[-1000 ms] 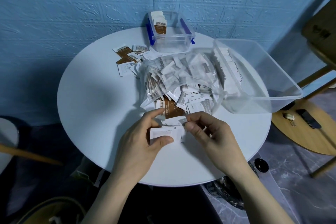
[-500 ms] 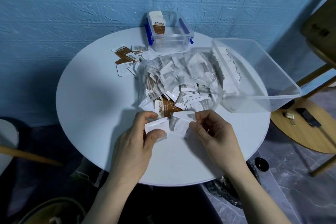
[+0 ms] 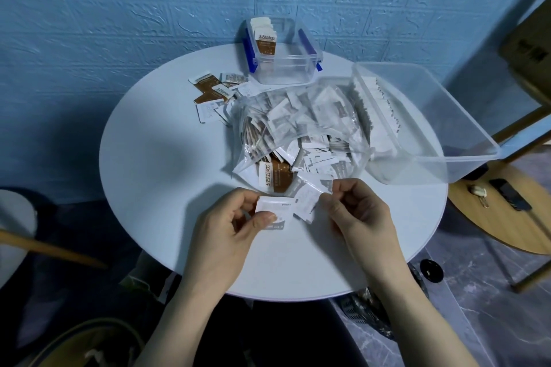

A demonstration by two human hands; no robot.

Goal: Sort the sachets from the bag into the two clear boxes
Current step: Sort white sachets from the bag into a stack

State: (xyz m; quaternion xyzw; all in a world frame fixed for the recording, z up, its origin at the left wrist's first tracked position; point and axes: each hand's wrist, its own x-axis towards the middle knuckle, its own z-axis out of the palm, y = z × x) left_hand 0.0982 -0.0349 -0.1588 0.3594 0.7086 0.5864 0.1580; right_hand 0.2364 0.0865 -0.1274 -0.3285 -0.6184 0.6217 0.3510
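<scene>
Left hand: the left hand pinches a small white paper sachet between thumb and fingers, just above the near part of the table.
Right hand: the right hand pinches another white sachet by its right edge, fingers curled round it, close beside the first.
Just beyond the hands: a brown-and-white sachet printed "taikoo" lies at the near mouth of the bag, touching the white ones around it.
Bag: the clear plastic bag sits mid-table, stuffed with white and brown sachets, so there is plenty left to do.
Left of the bag: a loose scatter of brown and white sachets lies on the round white table.
Small box: the small clear box with blue clips stands at the far edge, a few brown sachets upright in its left end.
Big box: the large clear plastic box sits to the right, overhanging the table edge, with white sachets lined along its left wall.
Step in hand: by my read, picking white sachets from the bag mouth and gathering them up.
Next move: these two whites look bound for the big box on the right, which means carrying them over its near-left wall and letting go inside.
</scene>
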